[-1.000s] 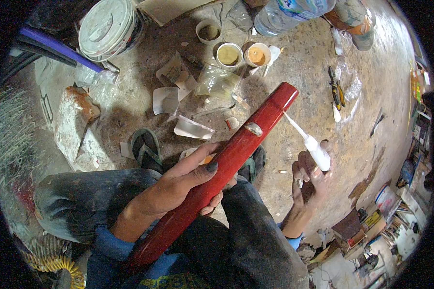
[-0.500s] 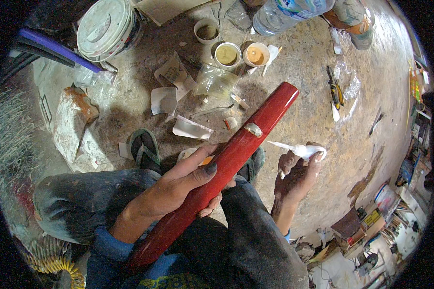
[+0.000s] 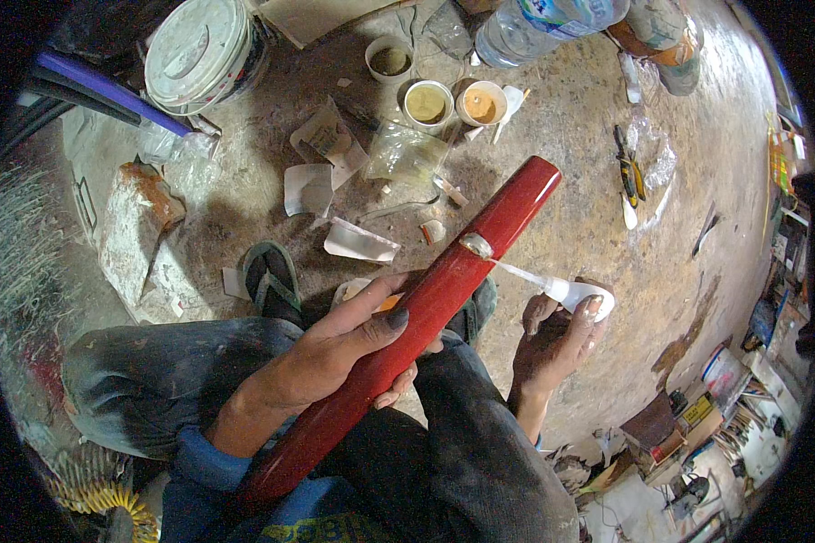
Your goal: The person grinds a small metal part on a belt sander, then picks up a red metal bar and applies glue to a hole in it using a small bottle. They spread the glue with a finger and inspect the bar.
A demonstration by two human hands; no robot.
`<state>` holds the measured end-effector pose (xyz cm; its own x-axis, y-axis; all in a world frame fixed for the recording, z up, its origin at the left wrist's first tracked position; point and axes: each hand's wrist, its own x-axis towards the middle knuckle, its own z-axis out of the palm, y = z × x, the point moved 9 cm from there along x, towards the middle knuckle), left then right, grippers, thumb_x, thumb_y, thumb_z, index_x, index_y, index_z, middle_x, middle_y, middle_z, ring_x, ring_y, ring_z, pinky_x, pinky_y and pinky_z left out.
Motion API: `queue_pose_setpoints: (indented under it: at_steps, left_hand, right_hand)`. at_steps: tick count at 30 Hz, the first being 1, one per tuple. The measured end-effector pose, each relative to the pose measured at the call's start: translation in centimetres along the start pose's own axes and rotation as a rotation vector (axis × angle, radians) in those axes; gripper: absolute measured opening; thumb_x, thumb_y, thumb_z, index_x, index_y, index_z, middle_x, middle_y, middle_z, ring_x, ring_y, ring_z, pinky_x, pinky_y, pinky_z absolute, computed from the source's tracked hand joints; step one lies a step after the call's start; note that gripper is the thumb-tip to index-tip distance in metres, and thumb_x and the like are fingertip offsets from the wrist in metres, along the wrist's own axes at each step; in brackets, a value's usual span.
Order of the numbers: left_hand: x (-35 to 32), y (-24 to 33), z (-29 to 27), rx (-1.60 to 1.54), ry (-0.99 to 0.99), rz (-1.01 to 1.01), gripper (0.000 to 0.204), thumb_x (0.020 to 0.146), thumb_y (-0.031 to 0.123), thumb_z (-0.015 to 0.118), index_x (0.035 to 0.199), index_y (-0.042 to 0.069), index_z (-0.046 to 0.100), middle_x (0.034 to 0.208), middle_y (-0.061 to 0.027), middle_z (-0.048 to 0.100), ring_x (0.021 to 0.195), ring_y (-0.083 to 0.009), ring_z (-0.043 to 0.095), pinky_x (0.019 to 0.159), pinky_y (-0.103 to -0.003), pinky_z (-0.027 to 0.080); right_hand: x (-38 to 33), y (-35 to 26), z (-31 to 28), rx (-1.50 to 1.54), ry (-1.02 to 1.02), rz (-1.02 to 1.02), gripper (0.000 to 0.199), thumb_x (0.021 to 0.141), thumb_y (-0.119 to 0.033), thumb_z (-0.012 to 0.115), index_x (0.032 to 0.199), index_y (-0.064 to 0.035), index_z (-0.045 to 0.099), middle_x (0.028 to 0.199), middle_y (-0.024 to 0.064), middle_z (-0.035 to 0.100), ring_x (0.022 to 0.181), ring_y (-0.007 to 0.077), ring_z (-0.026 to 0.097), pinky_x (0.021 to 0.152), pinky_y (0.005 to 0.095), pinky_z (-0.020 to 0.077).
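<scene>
A long glossy red tube (image 3: 444,299) slants across my lap, its lower end resting against my body. My left hand (image 3: 340,348) is wrapped around its middle, thumb on top. Near the upper end sits a pale, shiny oval patch (image 3: 476,245). My right hand (image 3: 557,339) grips a small white squeeze bottle (image 3: 587,300) with a long thin nozzle (image 3: 519,272). The nozzle's tip is at the tube's right edge, beside the patch; whether it touches cannot be made out.
Ahead on the floor stand small cups (image 3: 428,103) of powder, a plastic bag (image 3: 406,152) and paper scraps (image 3: 360,241). Pliers (image 3: 629,167) lie to the right. A lidded white bucket (image 3: 197,56) is far left, a water bottle (image 3: 548,27) far ahead.
My right hand has tilted the squeeze bottle, bringing the nozzle tip from short of the tube to its edge by the patch. My left hand and the tube have hardly moved.
</scene>
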<state>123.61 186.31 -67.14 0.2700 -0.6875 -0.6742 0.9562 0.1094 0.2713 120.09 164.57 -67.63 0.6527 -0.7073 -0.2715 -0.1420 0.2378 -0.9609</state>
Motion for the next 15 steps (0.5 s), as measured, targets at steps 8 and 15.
queue_pose_setpoints:
  at_steps: [8, 15]
  left_hand:
    - [0.1, -0.3, -0.3, -0.065, 0.021, -0.02, 0.068, 0.096, 0.031, 0.057, 0.149, 0.008, 0.021, 0.104, -0.0175, 0.062, 0.064, -0.0181, 0.061, 0.049, -0.027, 0.048]
    - [0.1, -0.2, -0.3, -0.041, 0.031, -0.032, 0.071, 0.095, 0.033, 0.058, 0.15, 0.007, 0.02, 0.103, -0.0172, 0.062, 0.064, -0.018, 0.061, 0.049, -0.027, 0.048]
  right_hand:
    - [-0.5, -2.7, 0.1, -0.186, -0.001, -0.167, 0.041, 0.093, -0.04, 0.06, 0.105, -0.0036, 0.045, 0.076, 0.0066, 0.053, 0.056, 0.0137, 0.055, 0.047, 0.0245, 0.0437]
    - [-0.4, -3.6, 0.6, -0.261, -0.027, -0.208, 0.043, 0.092, -0.042, 0.061, 0.106, -0.0034, 0.046, 0.079, 0.0064, 0.054, 0.056, 0.0131, 0.056, 0.046, 0.0243, 0.0432]
